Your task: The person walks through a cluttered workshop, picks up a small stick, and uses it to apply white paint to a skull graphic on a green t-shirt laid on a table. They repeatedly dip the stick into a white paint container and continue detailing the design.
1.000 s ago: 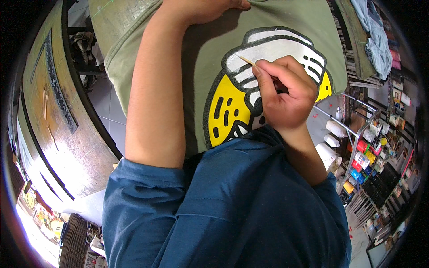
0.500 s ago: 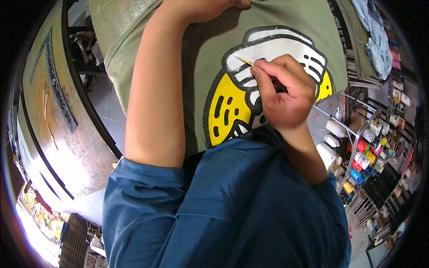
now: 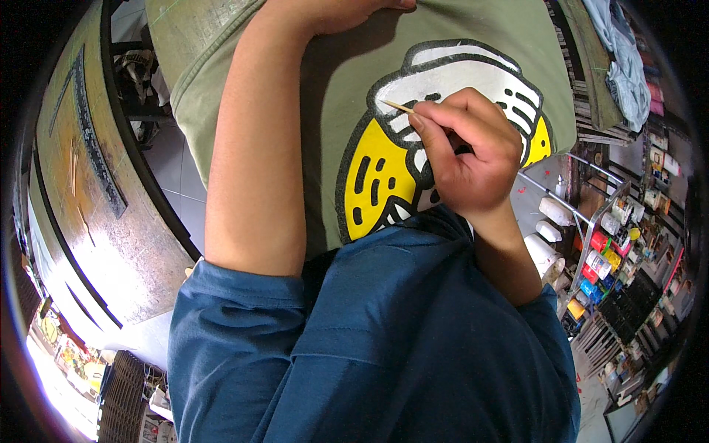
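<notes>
An olive-green garment (image 3: 332,88) lies spread before me, printed with a white, yellow and black cartoon design (image 3: 375,177). My right hand (image 3: 473,148) pinches a thin pointed wooden stick (image 3: 396,106) between thumb and index finger. The stick's tip is at the left part of the white area, near its black outline. At the top edge, my left hand (image 3: 336,15) rests on the garment with its thumb stretched out; the other fingers are cut off by the picture's edge.
To the left, a worn table (image 3: 140,244) bears a dark ruler (image 3: 96,144) and several thin sticks (image 3: 73,173). On the right stand a metal-railed rack (image 3: 583,244) and several paint containers (image 3: 597,264). A light blue cloth (image 3: 626,88) hangs at the upper right.
The stick's tip has shifted slightly down and left over the white print, with the right hand tilting a little. My left hand has hardly moved.
</notes>
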